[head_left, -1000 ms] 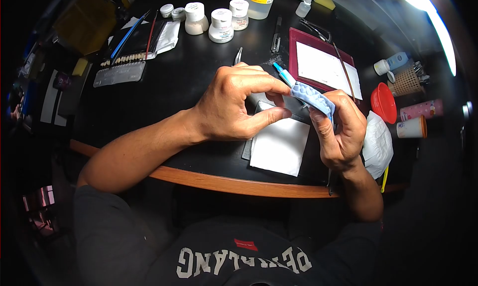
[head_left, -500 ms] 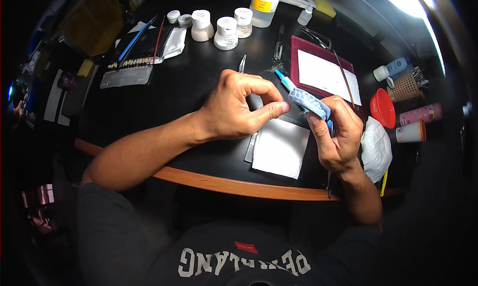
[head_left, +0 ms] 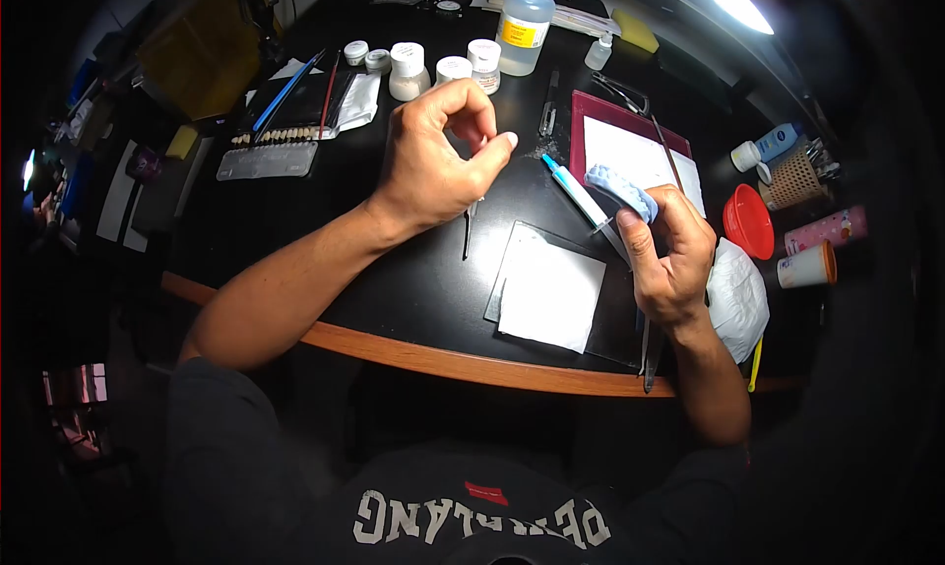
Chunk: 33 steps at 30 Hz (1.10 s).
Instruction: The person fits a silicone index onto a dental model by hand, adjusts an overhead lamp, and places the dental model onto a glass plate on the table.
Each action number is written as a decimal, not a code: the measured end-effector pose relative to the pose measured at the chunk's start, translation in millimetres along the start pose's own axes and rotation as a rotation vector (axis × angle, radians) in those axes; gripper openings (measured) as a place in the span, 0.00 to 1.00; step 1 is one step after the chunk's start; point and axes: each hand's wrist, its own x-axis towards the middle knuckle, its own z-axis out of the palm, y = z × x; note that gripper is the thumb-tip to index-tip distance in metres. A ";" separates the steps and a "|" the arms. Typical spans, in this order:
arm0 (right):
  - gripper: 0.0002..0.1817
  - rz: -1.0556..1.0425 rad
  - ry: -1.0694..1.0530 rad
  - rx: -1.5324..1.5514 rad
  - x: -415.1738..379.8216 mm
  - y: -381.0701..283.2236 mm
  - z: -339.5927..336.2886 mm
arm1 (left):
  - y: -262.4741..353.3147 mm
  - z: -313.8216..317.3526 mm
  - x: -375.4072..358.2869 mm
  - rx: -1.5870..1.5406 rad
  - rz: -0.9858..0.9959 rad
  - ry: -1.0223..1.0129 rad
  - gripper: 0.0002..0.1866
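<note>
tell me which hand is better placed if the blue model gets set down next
Right, most likely: the right hand has the blue model in its grip, while the left hand is well apart from it, in front of the jars.

From here, the left hand (head_left: 423, 163) hides the base of one jar (head_left: 453, 67) and part of the tweezers (head_left: 468, 234); the right hand (head_left: 675, 258) partly covers the blue model (head_left: 619, 187).

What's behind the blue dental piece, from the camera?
Beyond the blue dental piece: white sheet on the maroon tray. Whatever the piece directly covers can't be seen.
</note>
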 end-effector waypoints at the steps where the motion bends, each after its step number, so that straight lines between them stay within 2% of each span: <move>1: 0.08 0.012 0.003 -0.016 1.4 0.9 -1.8 | -8.5 1.4 4.5 0.017 0.103 0.082 0.11; 2: 0.09 0.004 0.012 -0.047 3.5 1.7 -3.5 | -9.4 -0.8 7.0 0.062 0.098 0.101 0.10; 5: 0.09 0.034 0.037 -0.094 8.7 5.0 -6.2 | -3.2 -5.3 6.4 0.015 -0.109 0.013 0.09; 10: 0.10 0.007 0.004 -0.117 14.6 9.0 -13.4 | -14.9 -6.8 5.5 0.099 0.008 -0.064 0.04; 13: 0.10 -0.045 0.002 -0.144 17.3 12.3 -15.5 | -19.3 -13.5 10.5 0.188 -0.036 -0.083 0.09; 20: 0.11 -0.124 -0.002 -0.116 16.7 20.4 -13.3 | -33.2 -18.1 12.5 0.329 -0.013 -0.074 0.08; 27: 0.10 -0.053 0.152 -0.123 11.6 20.5 -21.3 | -22.4 -23.9 6.2 0.248 0.198 -0.006 0.11; 29: 0.09 -0.017 0.222 -0.144 13.1 52.4 -24.4 | -37.2 -30.3 6.8 0.268 0.261 0.055 0.09; 31: 0.08 0.069 0.218 -0.130 14.3 81.1 -29.0 | -61.9 -33.6 7.0 0.241 0.239 0.104 0.07; 32: 0.07 0.064 0.217 -0.053 12.5 78.0 -27.8 | -75.9 -34.7 5.5 0.228 0.161 0.091 0.05; 33: 0.07 0.049 0.168 -0.011 14.3 85.0 -32.2 | -83.2 -35.9 7.1 0.267 0.175 0.101 0.05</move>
